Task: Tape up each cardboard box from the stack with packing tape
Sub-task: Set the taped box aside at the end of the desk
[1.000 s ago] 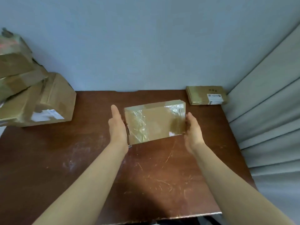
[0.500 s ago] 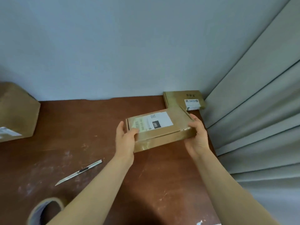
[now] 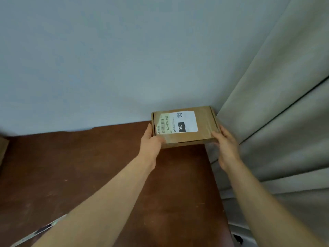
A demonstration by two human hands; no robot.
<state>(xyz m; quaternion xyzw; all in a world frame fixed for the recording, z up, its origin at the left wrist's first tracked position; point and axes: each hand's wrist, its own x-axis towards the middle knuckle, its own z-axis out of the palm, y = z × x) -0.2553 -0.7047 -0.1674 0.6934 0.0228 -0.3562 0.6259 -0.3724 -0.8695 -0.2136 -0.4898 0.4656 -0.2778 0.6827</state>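
Note:
A flat brown cardboard box (image 3: 204,130), label side up and wrapped with clear tape, sits at the far right corner of the brown table (image 3: 89,166), against the wall. My left hand (image 3: 151,141) grips its front left corner with the thumb on top. At the front right corner, my right hand (image 3: 226,145) holds it the same way. What lies under the box is hidden.
A utility knife (image 3: 41,229) lies at the table's front left. The edge of another cardboard box (image 3: 2,148) shows at the far left. A grey curtain (image 3: 276,122) hangs along the table's right side, close to my right hand.
Both hands turned the box label side up and carried it away from me to the far right corner. The small box seen there before is now covered. The view swung right.

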